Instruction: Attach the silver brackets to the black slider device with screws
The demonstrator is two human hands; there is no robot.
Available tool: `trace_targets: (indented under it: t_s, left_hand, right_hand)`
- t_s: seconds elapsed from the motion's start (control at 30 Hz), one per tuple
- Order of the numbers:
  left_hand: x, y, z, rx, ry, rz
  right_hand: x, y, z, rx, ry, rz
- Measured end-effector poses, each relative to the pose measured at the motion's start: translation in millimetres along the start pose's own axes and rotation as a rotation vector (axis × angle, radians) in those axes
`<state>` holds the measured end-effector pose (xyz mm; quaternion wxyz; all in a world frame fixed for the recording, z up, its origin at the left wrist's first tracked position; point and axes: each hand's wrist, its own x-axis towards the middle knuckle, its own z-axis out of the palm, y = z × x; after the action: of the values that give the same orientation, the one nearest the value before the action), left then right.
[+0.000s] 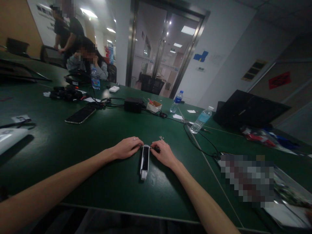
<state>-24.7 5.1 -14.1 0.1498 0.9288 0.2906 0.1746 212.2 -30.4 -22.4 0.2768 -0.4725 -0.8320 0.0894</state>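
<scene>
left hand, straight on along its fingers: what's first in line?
The left hand would meet the far end of the slim white-and-black device first, seemingly touching it now; right hand lies just beyond.

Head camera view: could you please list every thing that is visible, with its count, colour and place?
slim device: one, white and black, flat on the table between the two hands
phone: one, black, on the table left of centre
water bottles: three, clear, two right of centre, one by the seated person
small box: one, pale, mid table
black box: one, black, just left of the small box
laptop: one, black, far right
cables: several, black, right of the hands
table: one, dark green
people: two, at the far left end
left hand: one, at the device's far end, left side
right hand: one, at the device's far end, right side
</scene>
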Motion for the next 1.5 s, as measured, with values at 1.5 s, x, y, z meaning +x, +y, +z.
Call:
trace_targets:
  t_s: [1.5]
  left_hand:
    - [0.2,0.1,-1.1,0.000,0.005,-0.009]
  right_hand:
    - [-0.6,-3.1,-8.5,-0.074,-0.057,-0.015]
